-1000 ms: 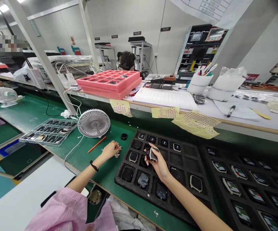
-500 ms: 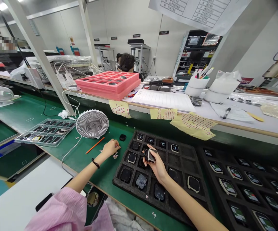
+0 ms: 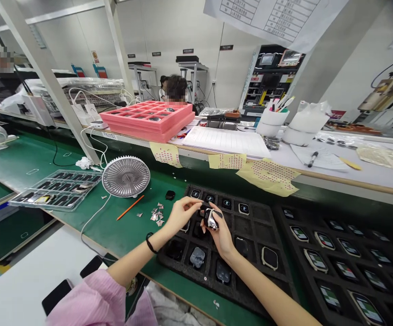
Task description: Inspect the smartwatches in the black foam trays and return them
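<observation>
My right hand (image 3: 221, 234) is closed around a smartwatch case (image 3: 211, 218) with shiny metal edges, held above a black foam tray (image 3: 251, 226). Against the left side of that watch case, the fingertips of my left hand (image 3: 184, 213) are pinched together. Anything between them is too small to make out. Beneath both hands, the tray's compartments hold several watch cases, among them a pale-framed one (image 3: 270, 257) and one with a smudged, film-like surface (image 3: 197, 257). Small pinkish scraps (image 3: 157, 214) are scattered on the green bench, left of my left hand.
An orange stick (image 3: 130, 208), a small black watch piece (image 3: 170, 194) and a round fan (image 3: 126, 176) stand or lie to the left. Further left is a clear parts tray (image 3: 55, 190). A second foam tray (image 3: 339, 267) of watches lies right. A shelf with a pink foam tray (image 3: 145, 118) runs behind.
My left hand has moved right and up from the scraps on the bench to the watch case. My right hand still holds the case above the tray. The view has shifted slightly.
</observation>
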{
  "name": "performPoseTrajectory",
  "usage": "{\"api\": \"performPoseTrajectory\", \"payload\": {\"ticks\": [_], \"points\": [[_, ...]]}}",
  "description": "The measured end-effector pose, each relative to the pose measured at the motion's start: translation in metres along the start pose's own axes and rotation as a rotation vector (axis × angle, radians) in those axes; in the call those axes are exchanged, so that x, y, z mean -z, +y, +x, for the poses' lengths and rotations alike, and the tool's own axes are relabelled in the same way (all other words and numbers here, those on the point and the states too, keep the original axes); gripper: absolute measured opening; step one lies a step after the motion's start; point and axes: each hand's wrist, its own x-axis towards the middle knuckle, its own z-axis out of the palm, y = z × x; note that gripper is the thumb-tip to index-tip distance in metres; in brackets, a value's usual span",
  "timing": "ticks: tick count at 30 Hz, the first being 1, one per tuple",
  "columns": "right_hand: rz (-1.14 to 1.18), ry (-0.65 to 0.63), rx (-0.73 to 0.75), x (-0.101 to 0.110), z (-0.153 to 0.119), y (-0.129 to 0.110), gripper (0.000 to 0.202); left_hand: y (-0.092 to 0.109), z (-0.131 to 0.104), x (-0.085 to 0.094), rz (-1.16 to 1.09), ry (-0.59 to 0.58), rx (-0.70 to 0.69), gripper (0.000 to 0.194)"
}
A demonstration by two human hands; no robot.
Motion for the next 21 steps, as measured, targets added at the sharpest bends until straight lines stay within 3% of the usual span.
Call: {"api": "performPoseTrajectory", "payload": {"ticks": [3, 6, 16, 21], "points": [[-0.003, 0.074, 0.068, 0.002, 0.002, 0.000, 0.051, 0.007, -0.003, -0.035, -0.208, -0.005, 0.032, 0.039], [-0.020, 0.149, 0.124, 0.006, 0.005, -0.001, 0.052, 0.008, -0.003, -0.053, -0.351, 0.005, 0.074, 0.047], [-0.191, 0.223, 0.262, 0.016, 0.007, 0.004, 0.053, 0.011, -0.015, -0.076, -0.464, 0.097, 0.060, 0.030], [-0.175, 0.251, 0.302, 0.017, 0.009, -0.004, 0.053, 0.013, -0.019, -0.070, -0.368, -0.006, -0.061, 0.034]]}}
